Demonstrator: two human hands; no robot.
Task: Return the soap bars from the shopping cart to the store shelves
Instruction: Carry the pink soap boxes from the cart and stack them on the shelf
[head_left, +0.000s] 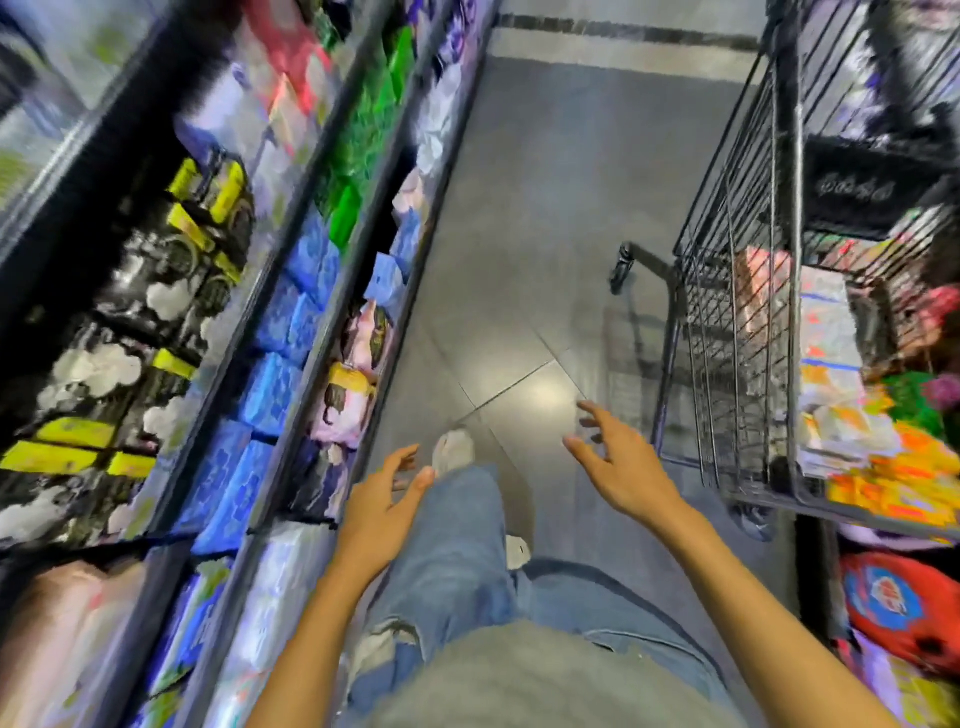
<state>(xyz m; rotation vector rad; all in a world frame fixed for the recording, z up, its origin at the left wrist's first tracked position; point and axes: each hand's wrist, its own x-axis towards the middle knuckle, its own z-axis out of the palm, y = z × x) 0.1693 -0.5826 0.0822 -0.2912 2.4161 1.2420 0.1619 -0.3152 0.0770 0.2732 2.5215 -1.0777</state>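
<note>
Store shelves (260, 291) line the left. The shopping cart (727, 312) stands at right. The soap bars (831, 364), blurred packs, lie inside it, right of and beyond the nearer right hand (623, 467). Both it and the left hand (379, 504) hold nothing, fingers loosely spread.

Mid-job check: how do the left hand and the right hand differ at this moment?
The left hand hangs over the jeans beside the shelves; the right hand is out nearer the shopping cart. The right hand sits farther forward than the left hand. Both are empty, fingers loosely spread.
</note>
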